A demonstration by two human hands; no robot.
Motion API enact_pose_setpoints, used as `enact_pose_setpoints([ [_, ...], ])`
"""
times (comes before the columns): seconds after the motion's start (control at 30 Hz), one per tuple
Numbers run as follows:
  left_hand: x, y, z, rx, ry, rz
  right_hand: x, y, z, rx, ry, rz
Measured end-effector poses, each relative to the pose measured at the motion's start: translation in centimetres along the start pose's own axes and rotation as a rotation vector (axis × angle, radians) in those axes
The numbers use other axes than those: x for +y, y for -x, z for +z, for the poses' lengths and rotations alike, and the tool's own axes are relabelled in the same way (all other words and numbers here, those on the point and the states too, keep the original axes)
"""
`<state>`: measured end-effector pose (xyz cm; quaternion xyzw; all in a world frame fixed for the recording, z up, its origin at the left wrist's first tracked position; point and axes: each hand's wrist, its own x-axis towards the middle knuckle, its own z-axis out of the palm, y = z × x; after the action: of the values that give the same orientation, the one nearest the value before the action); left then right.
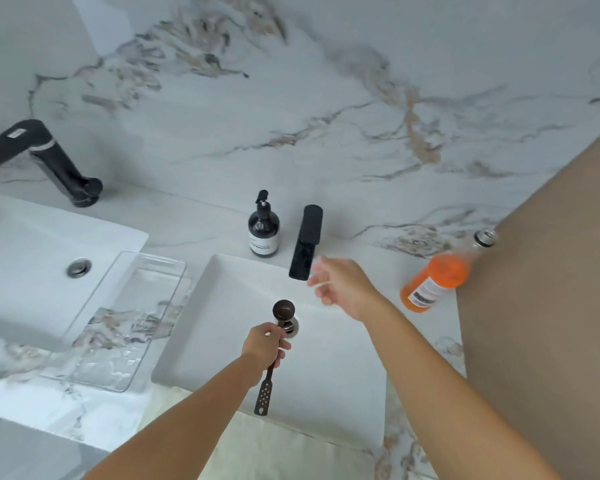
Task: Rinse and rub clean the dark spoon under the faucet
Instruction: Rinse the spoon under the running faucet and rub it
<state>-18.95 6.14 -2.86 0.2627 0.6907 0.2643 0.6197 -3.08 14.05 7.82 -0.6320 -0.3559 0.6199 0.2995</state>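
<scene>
My left hand (264, 344) grips the dark spoon (283, 309) by the middle of its handle, over the white square sink (222, 306). The round bowl points away from me, above the drain; the perforated flat handle end hangs toward me. A black faucet (305, 242) stands at the sink's far edge with no water visible. My right hand (340, 289) hovers just right of the spout, blurred, fingers loosely curled and holding nothing.
A dark soap pump bottle (264, 227) stands left of the faucet. An orange bottle (437, 280) lies at the right by a tan panel. A clear tray (125, 320) sits on the marble counter between this sink and a second sink (49, 258) with its own black faucet (49, 161).
</scene>
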Motion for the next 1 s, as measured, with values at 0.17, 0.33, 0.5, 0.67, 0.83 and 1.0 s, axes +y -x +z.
enact_pose_setpoints([
  [0.17, 0.4, -1.0, -0.5, -0.024, -0.014, -0.015, -3.8, -2.7, 2.5, 0.078, -0.156, 0.09],
  [0.33, 1.2, -1.9, -0.3, -0.055, -0.022, -0.007, -3.6, -4.1, 3.0, 0.189, -0.204, 0.103],
  [0.5, 1.6, -2.4, 0.1, -0.074, -0.043, 0.017, -4.3, -4.1, 2.9, 0.214, -0.229, 0.049],
  [0.67, 2.2, -2.8, 0.2, -0.069, -0.066, 0.04, -4.1, -4.8, 2.2, 0.186, -0.333, -0.015],
  [0.83, 2.5, -3.0, 0.1, -0.075, -0.072, 0.057, 1.8, -5.7, 1.5, 0.388, -0.121, 0.107],
  [1.0, 2.3, -2.9, -0.2, -0.14, -0.111, 0.097, 6.8, -5.1, 3.5, 0.002, -0.044, 0.226],
])
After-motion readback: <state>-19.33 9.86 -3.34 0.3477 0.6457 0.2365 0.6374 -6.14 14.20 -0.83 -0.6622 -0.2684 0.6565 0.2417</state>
